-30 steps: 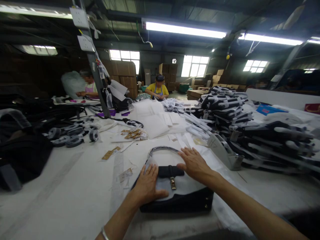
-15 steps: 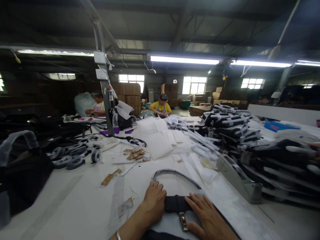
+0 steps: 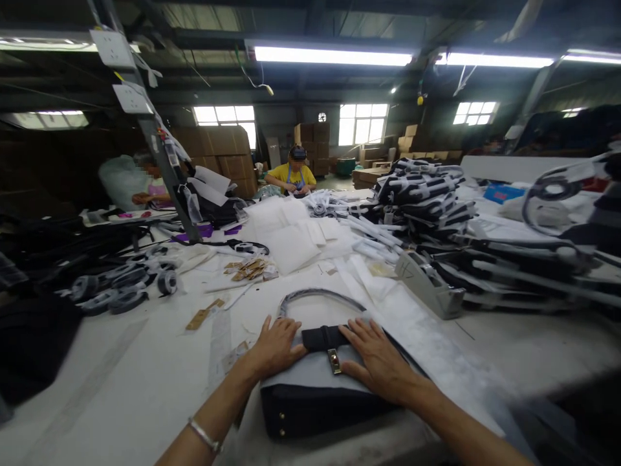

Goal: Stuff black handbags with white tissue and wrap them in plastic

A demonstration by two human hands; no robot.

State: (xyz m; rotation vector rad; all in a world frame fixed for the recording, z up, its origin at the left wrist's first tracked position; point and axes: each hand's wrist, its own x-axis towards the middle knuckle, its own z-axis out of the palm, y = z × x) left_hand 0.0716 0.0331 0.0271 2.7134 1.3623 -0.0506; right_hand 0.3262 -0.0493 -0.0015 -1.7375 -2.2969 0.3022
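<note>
A dark handbag [image 3: 320, 411] lies on the white table in front of me, its top covered by a pale sheet. A dark strap [image 3: 317, 339] with a metal clasp [image 3: 334, 361] crosses the sheet. Beyond it arches the wrapped handle [image 3: 323, 294]. My left hand [image 3: 277, 346] rests on the bag's left side, fingers apart, thumb near the strap's left end. On the right side my right hand [image 3: 376, 353] lies flat with spread fingers, its fingertips on the strap and its thumb beside the clasp.
Behind the bag are white sheets [image 3: 286, 239] and brown packets [image 3: 250, 268]. A grey metal holder [image 3: 429, 285] stands at the right, near stacked wrapped black pieces [image 3: 427, 194]. Wrapped rolls [image 3: 129, 285] lie left. A person in yellow [image 3: 291, 178] sits across the table.
The view has tilted down and shifted, showing more of the bag's dark front. My left hand has opened out from curled fingers. At the far right, wrapped loops and a dark sleeve have appeared.
</note>
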